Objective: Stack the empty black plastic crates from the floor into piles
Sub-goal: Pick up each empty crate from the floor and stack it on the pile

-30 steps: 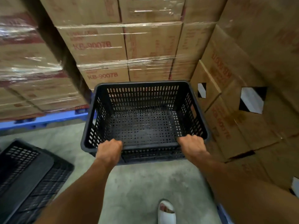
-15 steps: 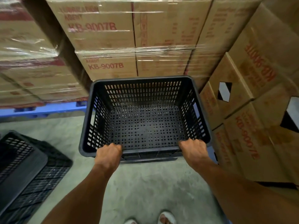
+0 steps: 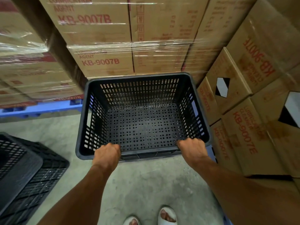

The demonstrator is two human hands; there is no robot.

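Gripping the near rim of an empty black crate (image 3: 142, 120), left hand (image 3: 106, 154) and right hand (image 3: 191, 149) curl tight; stiff, light, likely easiest held by its rim.

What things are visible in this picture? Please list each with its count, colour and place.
Perforated black plastic crate: one, black, centre, empty, in front of the boxes.
Other black plastic crates: count unclear, black, floor at lower left.
Film-wrapped brown cardboard boxes: many, brown with red print, stacked behind the crate and at left.
Brown cardboard boxes with black-and-white labels: several, brown with red print, stacked at right.
Blue plastic pallet: one, blue, under the left boxes.
Grey concrete floor: one, grey, underfoot.
White sandals: two, white, bottom edge, on the feet.
Left grip: one, bare hand, curled over the crate's near rim.
Right grip: one, bare hand, curled over the same rim.
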